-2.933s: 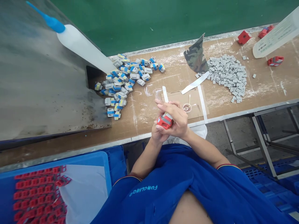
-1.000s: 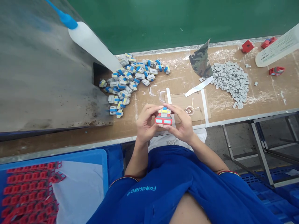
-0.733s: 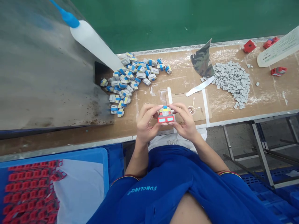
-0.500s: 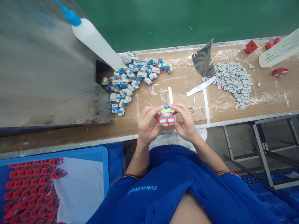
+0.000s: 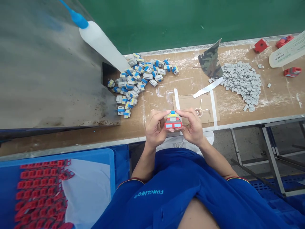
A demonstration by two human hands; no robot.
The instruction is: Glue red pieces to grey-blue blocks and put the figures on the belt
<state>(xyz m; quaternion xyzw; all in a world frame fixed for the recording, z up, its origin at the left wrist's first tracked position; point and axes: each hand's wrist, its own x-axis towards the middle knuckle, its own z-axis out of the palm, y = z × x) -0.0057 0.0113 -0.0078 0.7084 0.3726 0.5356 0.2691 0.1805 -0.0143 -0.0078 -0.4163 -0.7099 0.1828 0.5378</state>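
Note:
A small red toy piece [image 5: 173, 124] with a grey, yellow and blue top is held between both hands above the table's front edge. My left hand [image 5: 156, 128] grips its left side, fingertips at the blue top and thumb low. On its right side my right hand [image 5: 192, 125] pinches it the same way. Beyond the hands, a cardboard sheet [image 5: 186, 101] with white strips lies on the table. Many grey, blue and yellow pieces [image 5: 147, 76] are heaped to the left, and small light grey pieces [image 5: 243, 81] are piled to the right.
A white bottle with a blue nozzle [image 5: 102, 43] leans at the upper left beside a metal box [image 5: 47, 70]. A camouflage sheet [image 5: 211, 62], red pieces [image 5: 260, 45] and another bottle [image 5: 288, 51] are at the right. A blue tray [image 5: 111, 178] of red pieces stands lower left.
The whole view has shifted slightly, so things appear farther right. Both hands still hold the toy piece in nearly the same pose.

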